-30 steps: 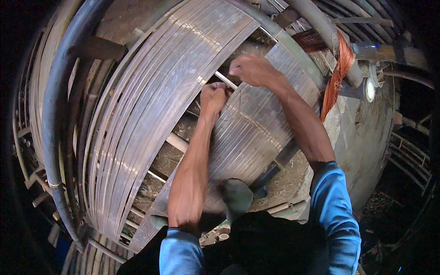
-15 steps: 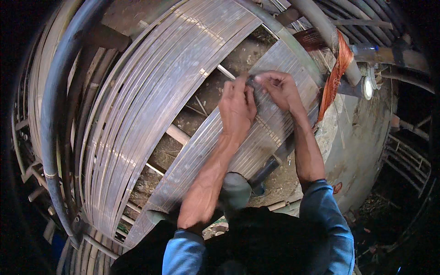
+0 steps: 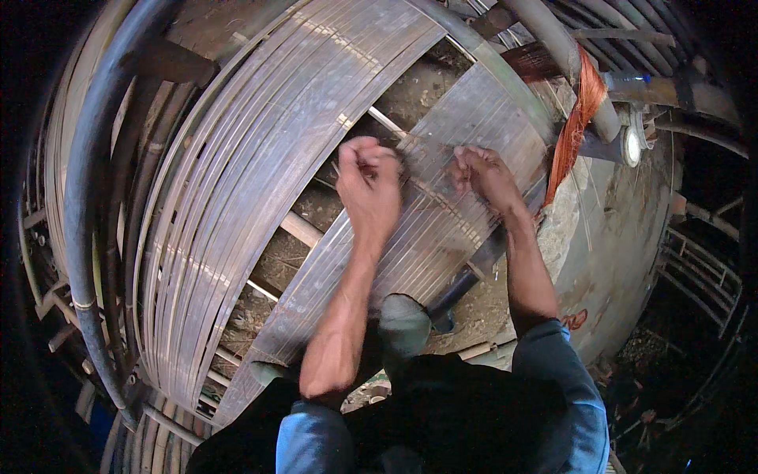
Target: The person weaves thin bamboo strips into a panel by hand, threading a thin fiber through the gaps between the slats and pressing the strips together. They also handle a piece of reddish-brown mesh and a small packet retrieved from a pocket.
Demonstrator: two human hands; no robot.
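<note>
Both of my hands are held above a narrow panel of thin, flat greyish-brown slats (image 3: 316,276), side by side and bound by a pale cross-tie. My left hand (image 3: 369,186), slightly blurred, has curled fingers by the panel's left edge, next to the gap. My right hand (image 3: 488,178) is over the panel's right part with thumb and fingertips pinched together. Whatever either hand holds is too small or hidden to make out. A bundle of orange-red fibres (image 3: 579,130) hangs from a pole just right of my right hand.
To the left lies a wider slat panel (image 3: 237,174), with a gap showing earth and light crossbars (image 3: 300,229). A thick dark pole (image 3: 83,237) curves along the far left. At the back right are a clear bottle (image 3: 628,81) and more poles. Pale concrete (image 3: 616,253) slopes down on the right.
My hands were close together over the panel's left edge and have moved apart. The left went left and a little down; the right went slightly down, fingers drawn in.
</note>
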